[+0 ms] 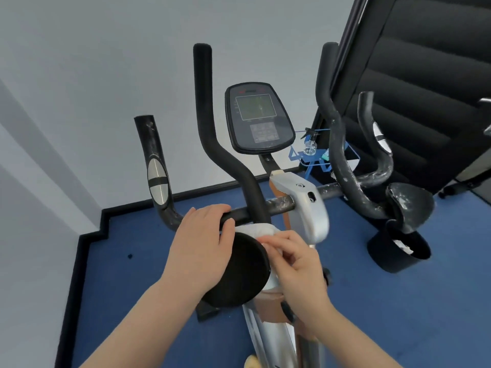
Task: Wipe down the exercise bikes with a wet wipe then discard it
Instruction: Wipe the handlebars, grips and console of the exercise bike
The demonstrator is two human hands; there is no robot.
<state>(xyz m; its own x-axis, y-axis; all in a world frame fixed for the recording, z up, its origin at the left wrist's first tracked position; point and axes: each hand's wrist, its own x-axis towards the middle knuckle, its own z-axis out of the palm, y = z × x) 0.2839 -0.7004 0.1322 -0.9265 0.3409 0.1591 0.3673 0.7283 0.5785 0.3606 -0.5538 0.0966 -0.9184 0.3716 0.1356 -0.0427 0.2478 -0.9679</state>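
Note:
An exercise bike fills the middle of the view, with a grey console [259,119], black handlebars [212,144] and a silver stem [308,205]. My left hand [202,251] grips the horizontal handlebar tube just left of the stem, above a round black elbow pad [241,274]. My right hand [295,269] presses a crumpled white wet wipe [259,231] against the bar and the pad's upper edge. Part of the wipe is hidden under my fingers.
A black bin [396,257] with white waste inside stands on the blue floor at the right. A blue rack with a spray bottle [309,144] sits behind the console. A large black padded machine [425,88] rises at the right. White walls close the left corner.

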